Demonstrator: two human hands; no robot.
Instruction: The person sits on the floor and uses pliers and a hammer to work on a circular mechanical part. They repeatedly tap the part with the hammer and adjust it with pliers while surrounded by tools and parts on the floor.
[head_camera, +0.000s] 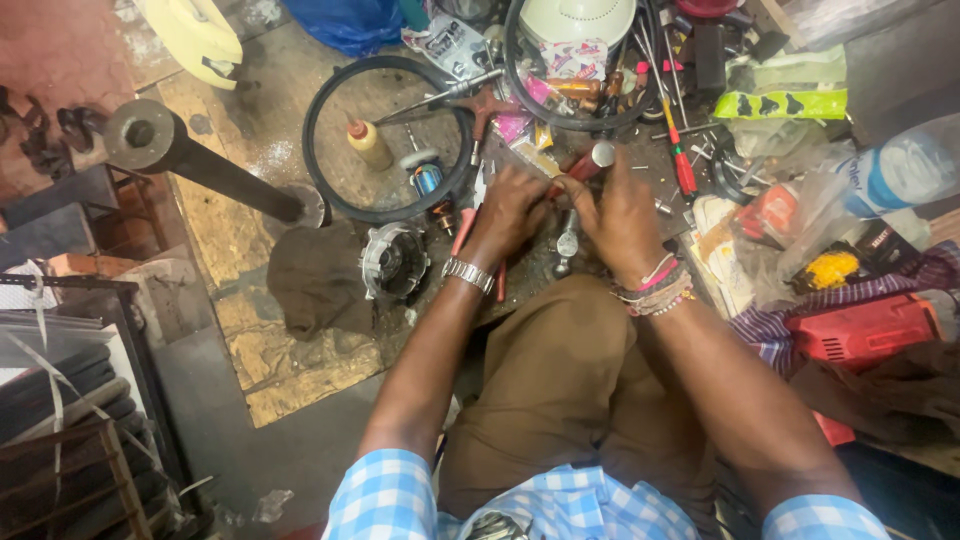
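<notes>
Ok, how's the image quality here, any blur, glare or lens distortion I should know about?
Head view: wide-angle bending curves the edges; left hand and right hand are slightly soft, so the small red-handled tool between them is hard to read; the plastic bottle at right is washed out by glare; lower left is dim.

Head view, looking down at a cluttered workshop floor. The left hand (510, 205), with a metal wristwatch (469, 274) on its wrist, and the right hand (622, 215), with several beaded bracelets (655, 290), meet over a small red-handled tool (583, 168); what the fingers grip is hidden. Left of the left hand lies a round grey motor housing (394, 260). Beyond the housing, a black rubber ring (388, 137) encircles a small yellow squeeze bottle (368, 144). Far right of the hands sits a red power drill (865, 330).
</notes>
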